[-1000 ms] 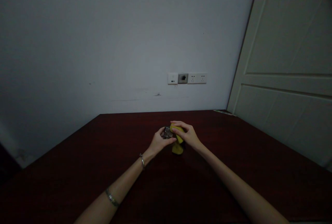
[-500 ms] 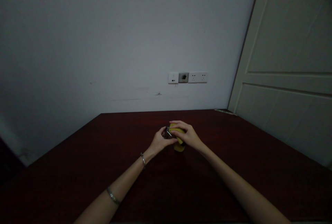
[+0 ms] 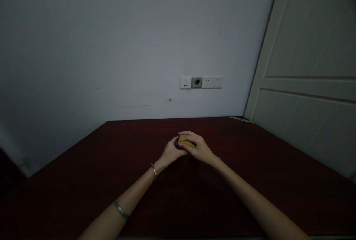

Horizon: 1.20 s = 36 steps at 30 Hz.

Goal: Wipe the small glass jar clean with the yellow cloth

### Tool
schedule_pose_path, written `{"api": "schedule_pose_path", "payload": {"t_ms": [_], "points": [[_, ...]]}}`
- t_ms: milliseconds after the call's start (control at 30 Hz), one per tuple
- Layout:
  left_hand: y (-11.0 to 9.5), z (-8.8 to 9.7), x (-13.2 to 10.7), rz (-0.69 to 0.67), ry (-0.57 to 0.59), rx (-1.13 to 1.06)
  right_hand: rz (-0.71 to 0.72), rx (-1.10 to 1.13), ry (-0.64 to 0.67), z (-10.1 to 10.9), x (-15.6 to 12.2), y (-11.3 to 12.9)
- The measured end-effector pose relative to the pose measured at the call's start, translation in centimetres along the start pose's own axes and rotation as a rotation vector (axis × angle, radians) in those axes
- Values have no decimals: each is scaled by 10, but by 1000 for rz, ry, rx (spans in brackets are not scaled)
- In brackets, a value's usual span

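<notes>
My right hand [image 3: 198, 147] is wrapped over a yellow piece [image 3: 187, 143] that looks like a cloth or a sponge; I cannot tell which. Its fingers press that piece against a small dark, shiny object [image 3: 177, 144], which may be a glass. My left hand [image 3: 170, 152] grips the dark object from the left, thumb on the upper side. Both hands meet above the middle of the dark red table [image 3: 139, 147]. Most of the dark object is hidden behind the fingers and the yellow piece.
The table's far edge meets a pale wall [image 3: 144, 47]. Low on the wall sits a row of sockets and a switch plate [image 3: 201, 82]. A panelled white door [image 3: 308, 58] stands on the right. A thin pale strip [image 3: 241, 119] lies at the table's far right corner.
My right hand has shifted slightly left and turned over the dark object with the yellow piece. The yellow patch seen beneath the hands is out of sight. My left hand has barely moved.
</notes>
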<state>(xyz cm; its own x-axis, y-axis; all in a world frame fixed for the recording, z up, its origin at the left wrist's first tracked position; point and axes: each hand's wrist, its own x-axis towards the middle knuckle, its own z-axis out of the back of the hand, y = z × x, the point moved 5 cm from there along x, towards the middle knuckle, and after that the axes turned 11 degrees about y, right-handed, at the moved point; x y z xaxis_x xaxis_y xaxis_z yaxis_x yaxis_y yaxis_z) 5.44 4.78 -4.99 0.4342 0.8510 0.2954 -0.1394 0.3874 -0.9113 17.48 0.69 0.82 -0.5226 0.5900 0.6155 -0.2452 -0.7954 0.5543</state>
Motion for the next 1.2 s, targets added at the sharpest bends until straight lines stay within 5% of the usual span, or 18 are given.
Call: {"api": "schedule_pose_path", "payload": {"t_ms": [167,400,633,867,1100,1200], "points": [[-6,-2,-3,0,5,-8,-157,70,-178,10,-1,-22],[-5,1,0,-18,-4,-15,6,64,67,5,-1,0],[-5,2,-2,-19,-27,-8,-189,175,-167,15,-1,-31],[-3,4,1,-52,-26,-81,10,113,140,10,1,-4],[-10,5,-2,-13,-34,-152,-62,87,-80,20,0,-21],[-15,4,-3,-16,-19,-192,-27,120,-32,19,0,-19]]}}
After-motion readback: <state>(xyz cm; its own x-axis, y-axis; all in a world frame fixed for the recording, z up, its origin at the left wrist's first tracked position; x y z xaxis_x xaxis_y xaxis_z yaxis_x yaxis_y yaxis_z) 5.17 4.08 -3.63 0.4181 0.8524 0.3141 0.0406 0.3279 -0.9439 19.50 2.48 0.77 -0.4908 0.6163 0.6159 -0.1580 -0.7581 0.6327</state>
